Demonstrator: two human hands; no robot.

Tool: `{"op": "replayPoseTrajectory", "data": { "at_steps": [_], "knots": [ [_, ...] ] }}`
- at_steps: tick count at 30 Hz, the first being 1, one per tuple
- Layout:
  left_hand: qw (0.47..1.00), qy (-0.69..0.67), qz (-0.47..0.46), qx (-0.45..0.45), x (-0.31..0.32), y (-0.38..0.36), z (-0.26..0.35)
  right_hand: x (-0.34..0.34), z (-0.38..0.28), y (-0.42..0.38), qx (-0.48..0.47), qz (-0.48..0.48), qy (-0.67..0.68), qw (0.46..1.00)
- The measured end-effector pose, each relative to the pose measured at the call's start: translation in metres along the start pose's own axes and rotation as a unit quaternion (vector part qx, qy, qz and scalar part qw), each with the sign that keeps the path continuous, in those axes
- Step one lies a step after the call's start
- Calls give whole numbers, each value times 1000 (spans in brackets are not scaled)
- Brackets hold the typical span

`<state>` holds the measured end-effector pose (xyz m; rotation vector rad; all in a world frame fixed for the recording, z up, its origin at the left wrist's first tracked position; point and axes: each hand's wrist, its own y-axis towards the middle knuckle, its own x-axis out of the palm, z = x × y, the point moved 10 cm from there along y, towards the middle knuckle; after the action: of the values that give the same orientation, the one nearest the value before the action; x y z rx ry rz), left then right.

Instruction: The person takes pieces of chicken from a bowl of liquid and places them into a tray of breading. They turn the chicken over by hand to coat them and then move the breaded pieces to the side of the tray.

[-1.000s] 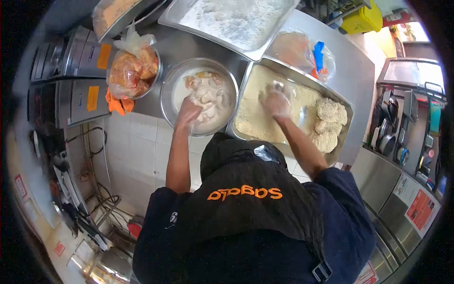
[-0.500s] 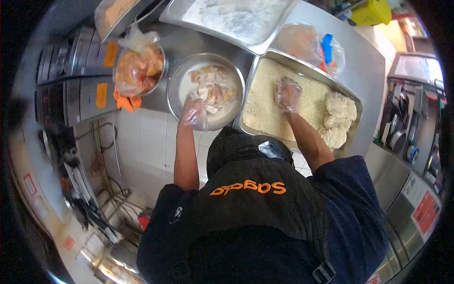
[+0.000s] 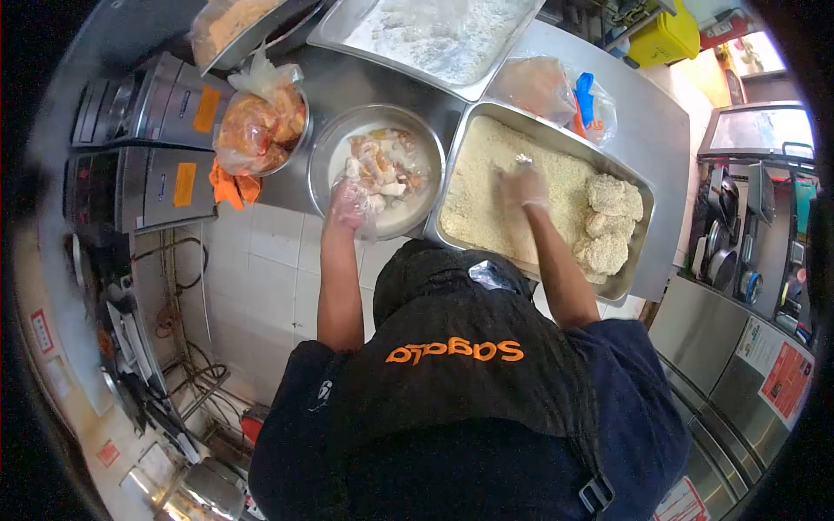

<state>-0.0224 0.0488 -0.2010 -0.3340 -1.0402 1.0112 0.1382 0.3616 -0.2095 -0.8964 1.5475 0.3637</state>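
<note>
White liquid [image 3: 400, 211], slick pale pieces [image 3: 389, 170], yellowish crumbs [image 3: 478, 169], crumbed lumps [image 3: 612, 224]

Your black apron [image 3: 473, 395] bears orange lettering [image 3: 454, 351], upside down from your view, seemingly "Sagala"; on the red-and-white notice [image 3: 786, 382] at your right, the print is too small to read.

Premises: I stand in what presents as a commercial kitchen. Evidence noted: a stainless-steel desk [image 3: 656, 165] carrying a metal bowl [image 3: 378, 114] of raw pieces in pale liquid, a steel crumb tray [image 3: 639, 236] and a steel tray of white powder [image 3: 391, 67]. My left hand [image 3: 349, 207] wears a clear plastic glove. Also observed: steel appliances [image 3: 158, 165] bearing orange labels [image 3: 184, 184], pans [image 3: 721, 263] stored to my right, printed notices [image 3: 786, 382] and white tiling [image 3: 274, 230].
</note>
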Motion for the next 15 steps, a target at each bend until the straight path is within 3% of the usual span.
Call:
{"op": "replayPoseTrajectory", "data": {
  "at_steps": [1,2,4,7,9,11,12,13,15],
  "knots": [
    [1000,1,-1,2,5,-4,1,22,21,-3,51,-165,91,981],
    [1000,-7,-21,19,19,-10,4,47,5,-18,-117,-325,135,929],
    [998,-11,-47,33,30,-12,6,67,17,-49,23,-423,371,827],
    [993,76,-60,67,41,-13,6,65,33,-57,23,-362,308,879],
    [997,52,31,37,30,-12,3,54,33,-57,8,-352,329,876],
    [994,89,59,31,27,-9,2,30,31,-58,-1,-338,351,873],
    [988,122,92,28,20,-8,2,12,30,-55,-22,-308,295,904],
    [988,126,88,25,2,7,-1,-5,28,-51,-42,-277,236,930],
    [986,165,11,-13,-32,51,-20,-24,27,-46,-43,-280,236,929]
  ]
}}
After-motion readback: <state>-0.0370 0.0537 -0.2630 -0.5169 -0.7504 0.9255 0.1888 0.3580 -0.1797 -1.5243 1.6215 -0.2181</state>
